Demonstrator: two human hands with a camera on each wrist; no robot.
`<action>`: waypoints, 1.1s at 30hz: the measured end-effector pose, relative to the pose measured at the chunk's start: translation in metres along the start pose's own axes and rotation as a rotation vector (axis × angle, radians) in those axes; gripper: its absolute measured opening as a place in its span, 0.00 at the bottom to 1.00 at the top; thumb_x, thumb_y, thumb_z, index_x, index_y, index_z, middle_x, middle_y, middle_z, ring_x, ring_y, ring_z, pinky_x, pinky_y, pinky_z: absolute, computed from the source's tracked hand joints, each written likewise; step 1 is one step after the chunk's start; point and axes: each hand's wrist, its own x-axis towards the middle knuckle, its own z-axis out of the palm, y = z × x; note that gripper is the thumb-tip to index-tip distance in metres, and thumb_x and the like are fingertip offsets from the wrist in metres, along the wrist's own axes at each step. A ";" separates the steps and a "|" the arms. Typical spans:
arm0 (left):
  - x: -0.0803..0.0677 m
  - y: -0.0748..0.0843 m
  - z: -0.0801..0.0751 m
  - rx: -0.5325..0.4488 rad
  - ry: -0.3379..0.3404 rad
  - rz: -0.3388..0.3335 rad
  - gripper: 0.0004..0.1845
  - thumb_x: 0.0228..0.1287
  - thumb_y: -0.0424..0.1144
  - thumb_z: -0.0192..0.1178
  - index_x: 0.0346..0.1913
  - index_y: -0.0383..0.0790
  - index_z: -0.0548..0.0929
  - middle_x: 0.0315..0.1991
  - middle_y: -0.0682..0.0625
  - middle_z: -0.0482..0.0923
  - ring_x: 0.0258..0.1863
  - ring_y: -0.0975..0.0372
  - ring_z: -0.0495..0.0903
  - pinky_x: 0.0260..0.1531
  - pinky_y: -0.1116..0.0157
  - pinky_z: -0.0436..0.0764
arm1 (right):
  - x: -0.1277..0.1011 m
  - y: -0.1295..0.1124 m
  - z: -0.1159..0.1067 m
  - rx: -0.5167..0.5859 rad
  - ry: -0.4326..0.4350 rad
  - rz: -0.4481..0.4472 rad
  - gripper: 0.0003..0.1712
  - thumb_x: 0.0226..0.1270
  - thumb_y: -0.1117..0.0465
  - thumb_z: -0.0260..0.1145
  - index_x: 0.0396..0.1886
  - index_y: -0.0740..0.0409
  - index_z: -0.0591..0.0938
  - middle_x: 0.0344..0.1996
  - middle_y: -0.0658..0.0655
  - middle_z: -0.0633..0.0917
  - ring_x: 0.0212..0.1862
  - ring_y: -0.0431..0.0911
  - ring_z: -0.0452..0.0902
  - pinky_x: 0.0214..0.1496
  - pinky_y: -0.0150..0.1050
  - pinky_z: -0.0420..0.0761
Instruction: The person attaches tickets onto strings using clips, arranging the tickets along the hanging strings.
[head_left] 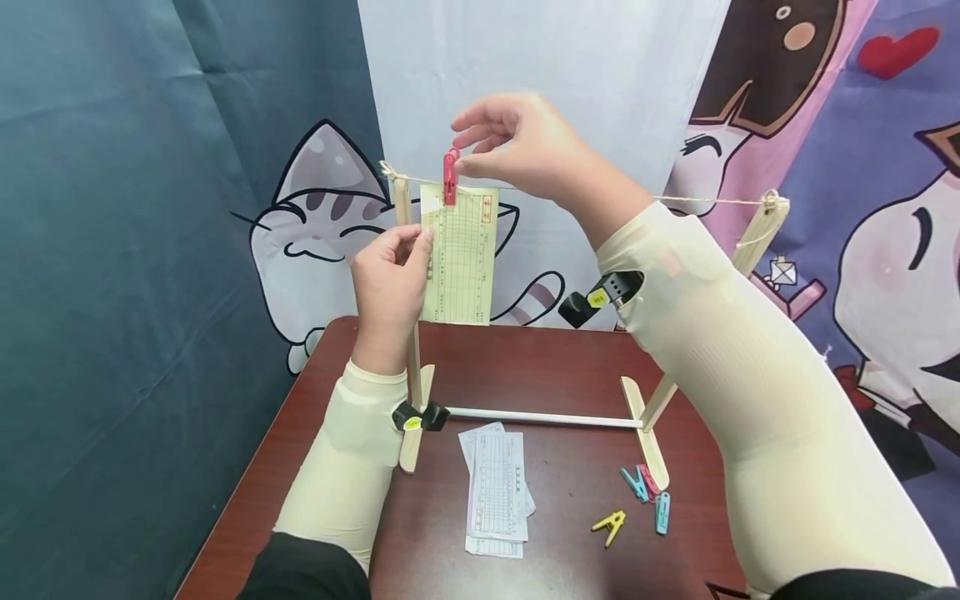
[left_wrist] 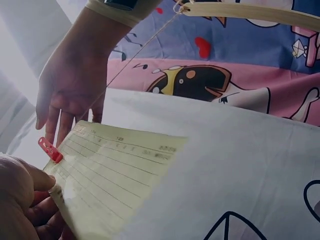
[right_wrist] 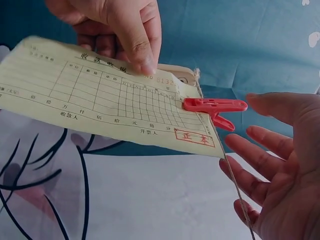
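A yellow receipt slip (head_left: 467,267) hangs from the string, clamped at its top edge by a red clothespin (right_wrist: 212,105). My left hand (head_left: 392,287) pinches the slip's left edge between thumb and fingers, below the clothespin. Close beside the clothespin's upper end is my right hand (head_left: 525,150), its fingers spread and loosely bent. In the right wrist view the right hand (right_wrist: 280,160) shows a small gap between thumb tip and clothespin. Printed lines and a red stamped box mark the slip (left_wrist: 115,170).
The string (head_left: 712,200) runs between two wooden posts (head_left: 761,229) joined low down by a white rod (head_left: 547,417). White receipt slips (head_left: 498,492) lie stacked on the brown table (head_left: 562,358). A yellow clothespin (head_left: 610,526), blue clothespins (head_left: 662,512) and a red one (head_left: 647,479) lie at right.
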 end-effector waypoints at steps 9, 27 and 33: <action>-0.004 -0.002 -0.003 0.032 0.046 0.078 0.14 0.63 0.49 0.66 0.46 0.44 0.88 0.33 0.53 0.87 0.28 0.66 0.81 0.30 0.70 0.80 | -0.030 0.010 -0.012 -0.123 0.213 -0.197 0.22 0.62 0.51 0.71 0.56 0.47 0.83 0.53 0.43 0.83 0.58 0.32 0.72 0.64 0.29 0.65; -0.125 -0.077 -0.007 0.289 -0.129 0.154 0.03 0.60 0.39 0.67 0.35 0.44 0.87 0.26 0.57 0.79 0.24 0.65 0.77 0.24 0.68 0.78 | -0.210 0.129 0.036 -0.169 0.172 -0.568 0.18 0.51 0.69 0.73 0.44 0.57 0.86 0.39 0.52 0.86 0.41 0.44 0.80 0.47 0.30 0.77; -0.189 -0.136 0.013 0.556 -0.523 -0.106 0.09 0.57 0.46 0.69 0.38 0.47 0.87 0.35 0.54 0.83 0.30 0.64 0.81 0.31 0.64 0.79 | -0.270 0.218 0.090 -0.170 -0.126 -0.278 0.23 0.51 0.65 0.78 0.49 0.46 0.84 0.41 0.43 0.83 0.44 0.39 0.79 0.45 0.35 0.80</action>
